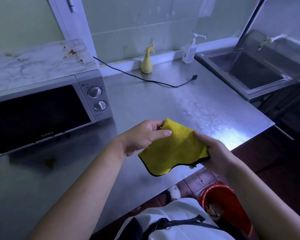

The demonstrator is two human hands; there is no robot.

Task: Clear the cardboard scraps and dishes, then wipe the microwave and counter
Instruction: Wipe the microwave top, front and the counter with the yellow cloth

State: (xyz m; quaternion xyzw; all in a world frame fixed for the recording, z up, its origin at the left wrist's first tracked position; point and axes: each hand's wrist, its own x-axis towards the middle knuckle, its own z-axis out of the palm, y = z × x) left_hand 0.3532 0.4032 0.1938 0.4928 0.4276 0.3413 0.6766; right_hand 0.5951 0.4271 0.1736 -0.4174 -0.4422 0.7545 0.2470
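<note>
Counter [163,104]: stainless steel, scuffed, running from the near edge to the back wall. Its left end is cut off by the frame and its near edge is partly covered by the person's arms.

Microwave [42,110]: silver, standing on the counter's left part. The door is dark and nothing behind it can be made out. There are two dials on the right panel, with markings too small to read. The left side is out of frame and the brand lettering is blurred. The top is marbled white and carries reddish-brown stains [73,52].

Sink [249,71]: steel basin beyond the counter's right end. The tap above it is blurred.

Red bucket [229,205]: on the floor below the near edge, partly hidden by the right forearm. Its contents are unclear.

Yellow cloth [171,149]: dark-edged microfibre, folded, held above the counter's near edge between both hands and not touching the surface.

Left hand [142,135]: thumb and fingers pinch the cloth's far left corner.

Right hand [215,153]: clasps the cloth's right edge, thumb on top. The fingers underneath are hidden.

Yellow spray bottle [147,61]: upright by the back wall.

Pump bottle [190,49]: pale, upright at the back right corner. Its label is unreadable.

Power cord [145,80]: black, lying across the counter from behind the microwave. Its plug [194,77] lies loose on the steel.

Brown spot [49,161]: on the counter before the microwave, in shadow and indistinct.
</note>
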